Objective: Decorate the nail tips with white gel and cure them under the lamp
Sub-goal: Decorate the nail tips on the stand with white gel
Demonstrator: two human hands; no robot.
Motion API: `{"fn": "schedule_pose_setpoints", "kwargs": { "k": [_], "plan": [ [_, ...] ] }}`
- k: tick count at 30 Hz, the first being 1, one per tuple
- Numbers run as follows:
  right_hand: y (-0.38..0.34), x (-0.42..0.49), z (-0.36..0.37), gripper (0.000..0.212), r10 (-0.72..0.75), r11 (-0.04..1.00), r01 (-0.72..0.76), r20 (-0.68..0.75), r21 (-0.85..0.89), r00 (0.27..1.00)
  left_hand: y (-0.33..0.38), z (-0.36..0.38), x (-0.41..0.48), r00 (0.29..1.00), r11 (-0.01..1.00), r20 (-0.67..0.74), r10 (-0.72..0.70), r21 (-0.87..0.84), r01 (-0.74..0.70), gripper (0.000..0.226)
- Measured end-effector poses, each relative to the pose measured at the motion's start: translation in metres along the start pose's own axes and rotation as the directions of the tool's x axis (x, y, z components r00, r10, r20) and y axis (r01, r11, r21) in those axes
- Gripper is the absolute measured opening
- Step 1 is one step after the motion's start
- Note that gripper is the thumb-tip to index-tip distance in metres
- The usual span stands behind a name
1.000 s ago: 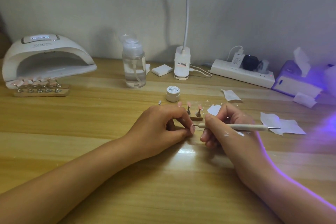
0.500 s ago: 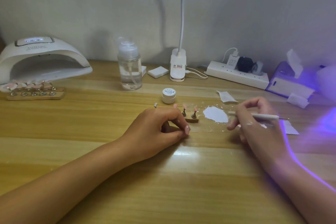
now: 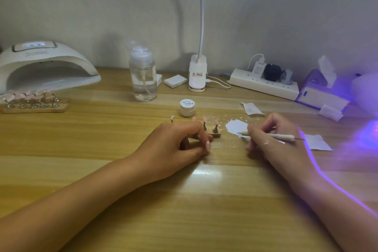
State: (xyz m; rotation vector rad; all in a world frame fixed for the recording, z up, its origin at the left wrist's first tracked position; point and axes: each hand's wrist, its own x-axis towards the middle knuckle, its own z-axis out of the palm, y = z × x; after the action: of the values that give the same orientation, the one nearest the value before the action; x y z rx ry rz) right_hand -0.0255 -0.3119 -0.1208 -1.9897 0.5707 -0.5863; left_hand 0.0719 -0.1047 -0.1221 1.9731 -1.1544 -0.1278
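Right hand [image 3: 274, 141], pinching dotting pen [image 3: 276, 136]: moved off nail tips [image 3: 216, 122] to white gel smear [image 3: 235, 126]; reloading likely. Left hand [image 3: 176, 141] curled, gripping stand [image 3: 215, 135].

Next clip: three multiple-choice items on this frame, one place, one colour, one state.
1. Where does the gel jar stand? A) behind the small nail stand B) on top of it C) in front of it
2. What colour is the gel smear? A) red B) white C) black
3. What is the right hand doing? A) lying flat B) lifting the jar C) holding the pen
1A, the jar sits just beyond the stand; 2B, the smear is white; 3C, its fingers wrap the pen.
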Motion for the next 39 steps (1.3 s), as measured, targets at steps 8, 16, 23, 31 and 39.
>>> {"fn": "schedule_pose_setpoints", "kwargs": {
  "k": [8, 16, 23, 31, 39],
  "plan": [
    [-0.015, -0.012, 0.0, 0.019, -0.145, 0.922, 0.2, -0.182, 0.331, 0.973, -0.002, 0.0, 0.0, 0.999, 0.999, -0.021, -0.034, -0.008, 0.034, 0.018],
    [-0.028, -0.035, 0.027, 0.03, -0.025, 0.883, -0.07, 0.196, 0.463, 0.98, -0.003, 0.001, 0.002, 1.0, 1.0, -0.028, -0.011, -0.016, 0.011, 0.015],
    [-0.028, -0.035, 0.029, 0.025, -0.033, 0.901, -0.067, 0.223, 0.429, 0.974, 0.0, 0.001, 0.001, 0.999, 0.999, -0.037, 0.032, 0.004, -0.032, 0.017],
    [-0.029, -0.036, 0.03, 0.027, -0.028, 0.905, -0.066, 0.215, 0.42, 0.976, 0.0, 0.001, 0.001, 0.998, 0.999, -0.042, 0.041, 0.008, -0.041, 0.019],
    [-0.029, -0.037, 0.03, 0.028, -0.038, 0.908, -0.055, 0.212, 0.415, 0.977, -0.001, 0.001, 0.001, 0.998, 0.998, -0.04, 0.053, 0.019, -0.053, 0.015]
  ]
}}
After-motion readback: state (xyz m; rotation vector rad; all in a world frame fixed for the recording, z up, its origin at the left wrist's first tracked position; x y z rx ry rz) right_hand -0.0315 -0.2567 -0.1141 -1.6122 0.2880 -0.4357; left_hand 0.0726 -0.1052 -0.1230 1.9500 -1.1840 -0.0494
